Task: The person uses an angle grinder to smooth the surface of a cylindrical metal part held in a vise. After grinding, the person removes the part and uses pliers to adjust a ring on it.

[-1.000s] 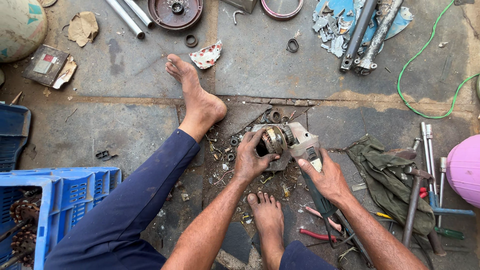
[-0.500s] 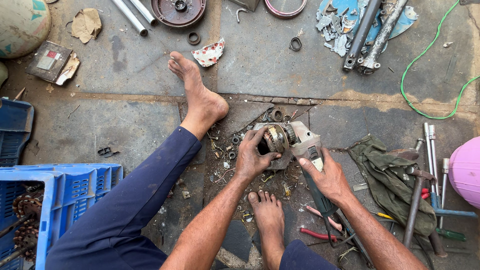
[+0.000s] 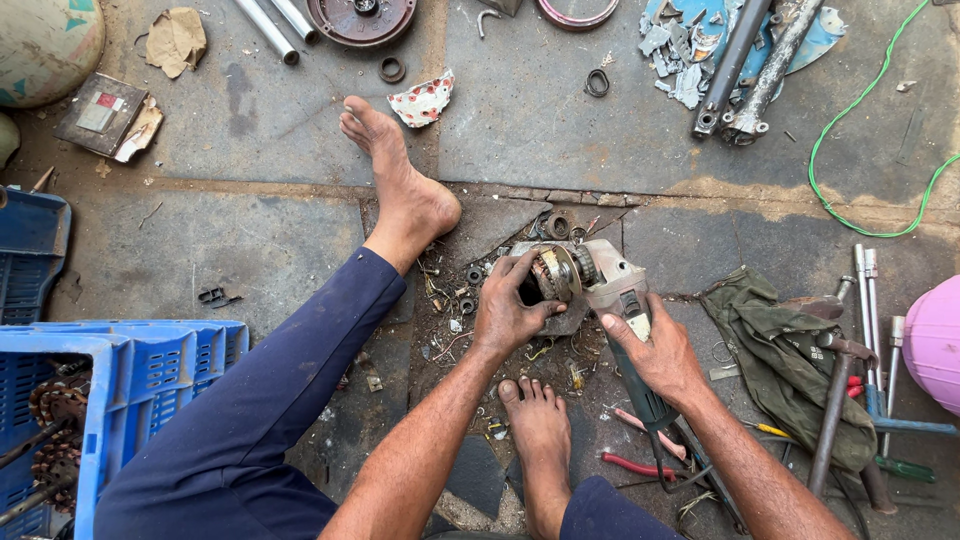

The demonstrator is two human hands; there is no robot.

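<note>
Metal grinder [image 3: 610, 290]: your right hand [image 3: 655, 350] grips its body, your left hand [image 3: 510, 310] clasps the gear [image 3: 552, 273]; the tool may slip onto your foot [image 3: 540, 425].

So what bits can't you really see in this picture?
Head view, the only one:
- The front of the round metal part: the left hand wraps over it.
- The grinder handle: the right hand covers it.
- The blue crate: cut off by the left and bottom edges.
- The pink round thing: cut off by the right edge.
- The small bits by the left hand: too tiny to tell.
</note>
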